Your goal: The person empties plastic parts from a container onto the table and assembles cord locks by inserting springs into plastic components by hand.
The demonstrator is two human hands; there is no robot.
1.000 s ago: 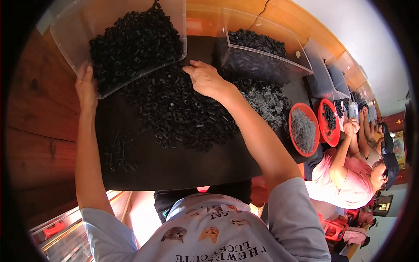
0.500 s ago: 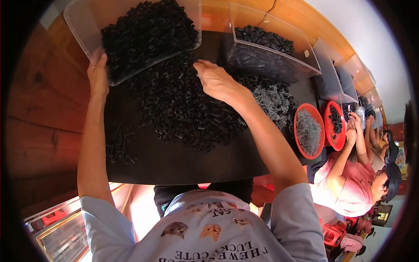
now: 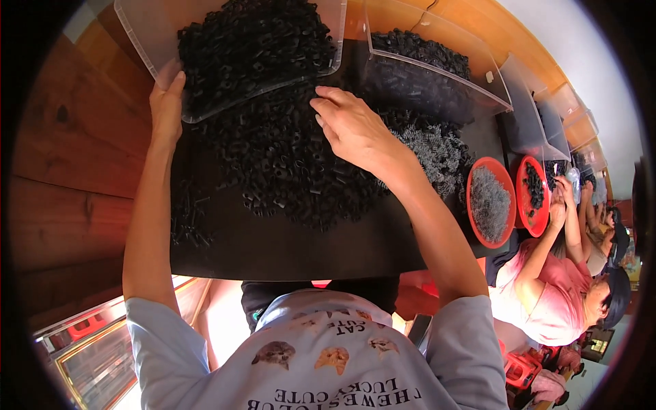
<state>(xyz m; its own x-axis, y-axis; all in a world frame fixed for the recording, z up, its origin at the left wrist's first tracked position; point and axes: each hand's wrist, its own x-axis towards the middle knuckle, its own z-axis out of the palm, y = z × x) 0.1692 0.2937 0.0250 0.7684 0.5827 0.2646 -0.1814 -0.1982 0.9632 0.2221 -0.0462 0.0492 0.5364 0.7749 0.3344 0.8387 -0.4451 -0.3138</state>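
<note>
My left hand [image 3: 168, 106] is closed on the near left corner of a clear plastic bin [image 3: 263, 89], thumb up along its wall. Small black tubular pieces [image 3: 256, 48] fill the bin, which looks tilted toward me. Its near edge lies over a loose pile of similar black pieces [image 3: 294, 171] on the dark table [image 3: 328, 253]. Just below the bin's right corner, over the pile, is my right hand [image 3: 359, 133], its fingers bent and somewhat apart. No piece shows in it, though the palm side is hidden.
Grey springs [image 3: 434, 154] lie heaped right of the pile, near a red bowl of springs [image 3: 490, 205] and a red bowl of black pieces [image 3: 533, 191]. Another clear bin [image 3: 437, 82] stands behind. A few thin black pieces [image 3: 191, 219] lie left. A person in pink [image 3: 547, 294] works at right.
The bin has shifted right with my left hand on it. My right hand has moved slightly right and down, its fingers spreading a little. The whole view has also shifted slightly.
</note>
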